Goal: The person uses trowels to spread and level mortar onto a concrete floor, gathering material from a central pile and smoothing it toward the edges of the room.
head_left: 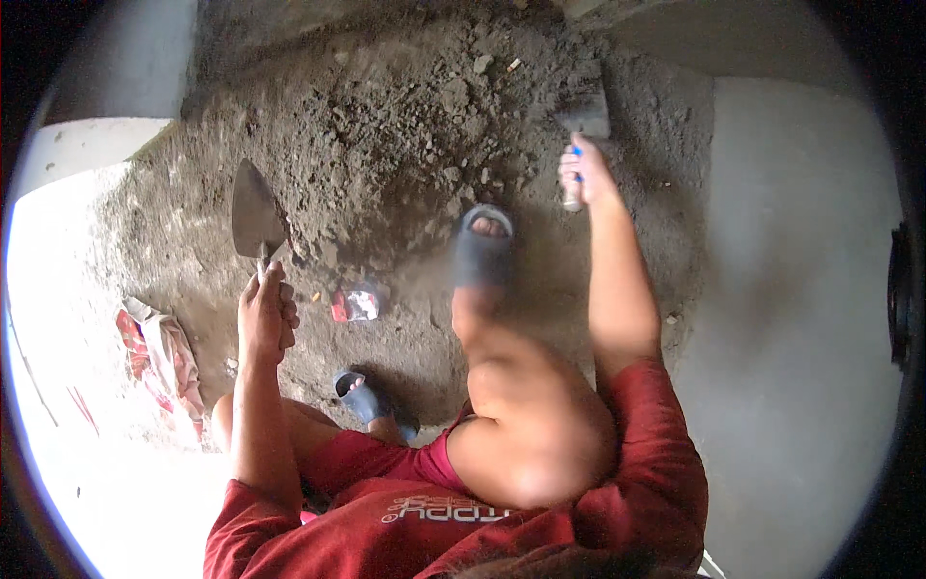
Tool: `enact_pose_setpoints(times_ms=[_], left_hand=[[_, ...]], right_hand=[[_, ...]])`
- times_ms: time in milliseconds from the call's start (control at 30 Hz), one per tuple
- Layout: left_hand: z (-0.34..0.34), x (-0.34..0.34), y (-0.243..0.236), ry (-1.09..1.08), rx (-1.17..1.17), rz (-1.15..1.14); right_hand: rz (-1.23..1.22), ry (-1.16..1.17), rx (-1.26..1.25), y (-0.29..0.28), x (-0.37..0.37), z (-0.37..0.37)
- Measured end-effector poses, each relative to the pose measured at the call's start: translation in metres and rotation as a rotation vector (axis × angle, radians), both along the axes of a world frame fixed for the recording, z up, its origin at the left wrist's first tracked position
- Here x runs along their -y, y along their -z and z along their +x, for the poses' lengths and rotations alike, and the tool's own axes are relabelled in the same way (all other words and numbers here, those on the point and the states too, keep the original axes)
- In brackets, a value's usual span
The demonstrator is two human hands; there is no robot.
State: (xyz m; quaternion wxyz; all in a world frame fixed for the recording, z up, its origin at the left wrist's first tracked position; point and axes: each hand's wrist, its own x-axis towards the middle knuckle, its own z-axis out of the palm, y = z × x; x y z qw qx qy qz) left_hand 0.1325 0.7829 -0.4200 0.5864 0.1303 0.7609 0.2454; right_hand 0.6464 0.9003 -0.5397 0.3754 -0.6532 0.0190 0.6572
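My left hand [260,314] is wrapped round the handle of a pointed trowel [257,210], whose grey leaf-shaped blade points away from me. Farther out on the right, my right hand [594,174] grips a wide scraper [588,116] by its pale handle with blue marks. The scraper's blade is at the right side of a spread of loose grey-brown rubble [386,125]. Whether the blade touches the ground cannot be made out. The trowel is at the rubble's left side, apparently raised above the ground.
A crumpled red-and-white packet [355,304] lies between my hands, nearer me. My feet stand in dark slippers [482,256]. A torn paper sack [164,357] lies at the left. Along the right runs a smooth grey wall [791,241] with a dark round object [899,294].
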Motion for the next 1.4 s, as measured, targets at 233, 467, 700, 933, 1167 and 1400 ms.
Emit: enact_pose_setpoints(times_ms=[233, 467, 700, 933, 1167, 1400], left_hand=[[-0.001, 0.003, 0.001, 0.076, 0.007, 0.053], [0.0, 0.003, -0.003, -0.044, 0.068, 0.043], [0.007, -0.002, -0.016, -0.068, 0.108, 0.015], [0.01, -0.007, -0.025, -0.062, 0.095, -0.032], [0.007, -0.003, -0.017, -0.064, 0.087, -0.058], [-0.003, 0.007, -0.009, 0.03, 0.004, 0.061]], right_hand=[[-0.035, -0.015, 0.096, 0.023, -0.014, -0.021], [0.078, 0.187, 0.245, 0.011, -0.026, 0.007], [0.14, 0.372, 0.395, 0.016, -0.021, 0.009], [0.211, 0.174, 0.319, 0.011, -0.016, 0.037], [0.129, -0.072, 0.144, -0.014, -0.022, 0.01], [-0.02, -0.191, 0.723, -0.019, 0.039, -0.008]])
